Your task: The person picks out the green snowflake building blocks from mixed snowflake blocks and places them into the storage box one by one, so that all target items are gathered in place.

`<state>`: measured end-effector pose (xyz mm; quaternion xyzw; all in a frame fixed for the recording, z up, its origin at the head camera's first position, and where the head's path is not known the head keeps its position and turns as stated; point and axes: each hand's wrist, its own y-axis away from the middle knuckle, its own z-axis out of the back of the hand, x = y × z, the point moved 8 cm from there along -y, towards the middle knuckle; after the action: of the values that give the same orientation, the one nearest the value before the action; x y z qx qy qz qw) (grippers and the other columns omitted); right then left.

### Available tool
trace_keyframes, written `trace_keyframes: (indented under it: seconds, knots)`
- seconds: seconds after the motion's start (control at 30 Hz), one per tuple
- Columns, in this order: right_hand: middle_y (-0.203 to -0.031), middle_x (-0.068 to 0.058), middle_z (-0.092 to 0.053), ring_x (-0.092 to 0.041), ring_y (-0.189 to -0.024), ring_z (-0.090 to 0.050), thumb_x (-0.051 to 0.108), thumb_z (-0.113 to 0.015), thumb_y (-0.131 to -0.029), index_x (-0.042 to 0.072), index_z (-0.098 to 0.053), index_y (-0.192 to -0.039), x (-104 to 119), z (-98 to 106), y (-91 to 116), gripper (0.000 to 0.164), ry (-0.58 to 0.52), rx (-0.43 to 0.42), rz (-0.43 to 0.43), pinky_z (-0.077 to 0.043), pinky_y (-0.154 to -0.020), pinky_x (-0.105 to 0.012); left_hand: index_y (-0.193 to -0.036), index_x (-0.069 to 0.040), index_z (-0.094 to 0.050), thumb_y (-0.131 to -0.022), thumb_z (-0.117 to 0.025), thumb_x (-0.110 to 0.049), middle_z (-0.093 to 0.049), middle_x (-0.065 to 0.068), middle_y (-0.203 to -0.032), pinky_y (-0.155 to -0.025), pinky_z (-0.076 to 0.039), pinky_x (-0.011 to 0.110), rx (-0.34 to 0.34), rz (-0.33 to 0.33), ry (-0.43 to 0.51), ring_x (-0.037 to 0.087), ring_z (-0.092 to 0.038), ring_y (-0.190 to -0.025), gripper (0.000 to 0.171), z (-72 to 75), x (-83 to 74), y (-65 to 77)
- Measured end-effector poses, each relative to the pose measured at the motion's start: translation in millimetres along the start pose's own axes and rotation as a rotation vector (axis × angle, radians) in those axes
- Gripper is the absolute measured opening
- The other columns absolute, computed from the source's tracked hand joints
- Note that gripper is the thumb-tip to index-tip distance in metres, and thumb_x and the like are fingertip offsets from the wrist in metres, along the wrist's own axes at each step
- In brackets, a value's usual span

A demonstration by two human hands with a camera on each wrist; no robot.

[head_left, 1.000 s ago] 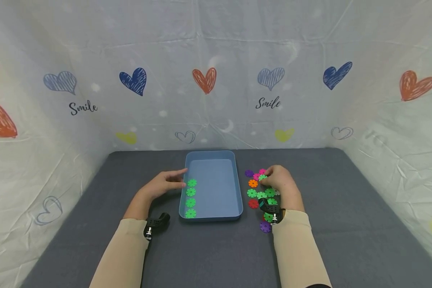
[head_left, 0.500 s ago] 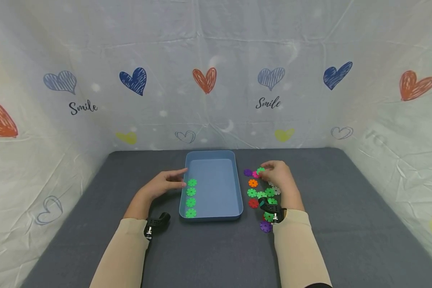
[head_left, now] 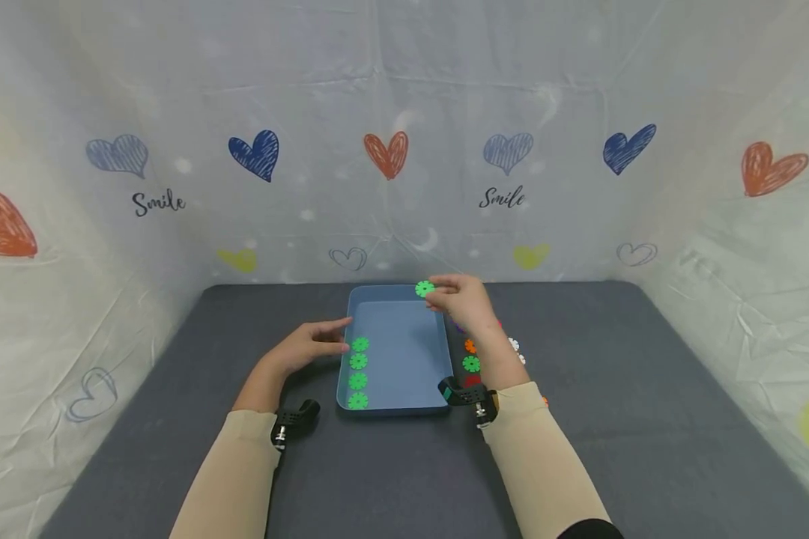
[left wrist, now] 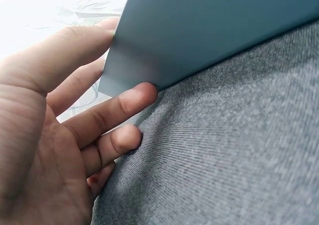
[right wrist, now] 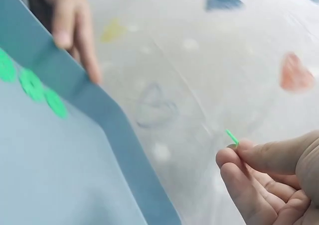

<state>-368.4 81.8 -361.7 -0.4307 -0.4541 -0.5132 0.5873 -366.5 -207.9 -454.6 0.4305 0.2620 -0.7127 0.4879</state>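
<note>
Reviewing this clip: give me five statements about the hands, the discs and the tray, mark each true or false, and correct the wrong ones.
1. The right hand pinches a green disc. True.
2. The left hand also holds a disc. False: its fingers touch the tray and it holds no disc.
3. Four green discs lie in a row inside the tray. True.
4. That row runs along the tray's right side. False: it runs along the left side.
5. An orange disc lies outside the tray. True.
</note>
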Motion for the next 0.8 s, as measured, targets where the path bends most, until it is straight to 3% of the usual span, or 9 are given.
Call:
trace_keyframes:
  seconds: [0.2, 0.33, 0.47, 0.53, 0.67, 0.8]
  knots:
    - [-0.106, -0.018, -0.074, -0.031, -0.096, -0.073, 0.001, -0.070, -0.096, -0.002, -0.065, -0.135, 7.6, -59.4, -14.7, 0.040, 0.108, 0.101, -0.009, -0.057, -0.088, -0.041, -0.155, -0.016, -0.048, -0.094, -0.078, -0.029, -0.061, 0.016, -0.133, -0.104, -0.044, 0.054, 0.009, 0.005, 0.019, 0.030, -0.056, -0.120, 0.070, 1.1, 0.4, -0.2]
    - [-0.099, -0.015, -0.075, -0.031, -0.090, -0.073, 0.002, -0.072, -0.094, 0.000, -0.070, -0.128, -2.2, -93.7, -25.3, 0.035, 0.288, 0.164, -0.031, -0.058, -0.083, -0.042, -0.156, -0.015, -0.047, -0.095, -0.076, -0.029, -0.062, 0.017, -0.133, -0.104, -0.044, 0.054, 0.015, 0.003, 0.035, 0.030, -0.057, -0.120, 0.069, 0.9, 0.5, 0.4]
    - [-0.094, -0.012, -0.075, -0.023, -0.076, -0.070, 0.006, -0.075, -0.093, 0.003, -0.074, -0.123, -22.5, -113.8, -37.1, 0.029, 0.496, 0.187, -0.061, -0.055, -0.070, -0.033, -0.156, -0.016, -0.046, -0.096, -0.076, -0.029, -0.061, 0.017, -0.131, -0.105, -0.042, 0.055, 0.022, 0.004, 0.057, 0.030, -0.056, -0.120, 0.068, -0.4, 1.5, 1.2]
    - [-0.094, -0.011, -0.075, -0.020, -0.075, -0.068, 0.008, -0.076, -0.094, 0.004, -0.075, -0.121, -32.9, -118.1, -41.5, 0.028, 0.543, 0.183, -0.082, -0.054, -0.068, -0.032, -0.157, -0.017, -0.046, -0.096, -0.076, -0.029, -0.061, 0.016, -0.131, -0.105, -0.042, 0.056, 0.027, 0.006, 0.061, 0.031, -0.056, -0.120, 0.068, -2.1, 1.9, 1.2]
    - [-0.111, -0.011, -0.074, -0.025, -0.098, -0.070, 0.010, -0.077, -0.093, 0.005, -0.076, -0.120, -42.8, -122.7, -46.8, 0.027, 0.582, 0.170, -0.073, -0.057, -0.083, -0.038, -0.157, -0.017, -0.046, -0.096, -0.076, -0.029, -0.061, 0.014, -0.133, -0.104, -0.043, 0.054, 0.033, 0.013, 0.068, 0.029, -0.056, -0.121, 0.069, -4.2, 3.1, 0.2]
    - [-0.129, -0.010, -0.069, -0.031, -0.122, -0.062, 0.016, -0.076, -0.095, 0.007, -0.075, -0.124, -38.8, -131.7, -47.8, 0.030, 0.654, 0.204, -0.005, -0.051, -0.099, -0.044, -0.157, -0.017, -0.046, -0.095, -0.077, -0.030, -0.061, 0.013, -0.133, -0.104, -0.044, 0.054, 0.028, 0.016, 0.070, 0.028, -0.056, -0.121, 0.070, -0.8, 2.2, 1.1]
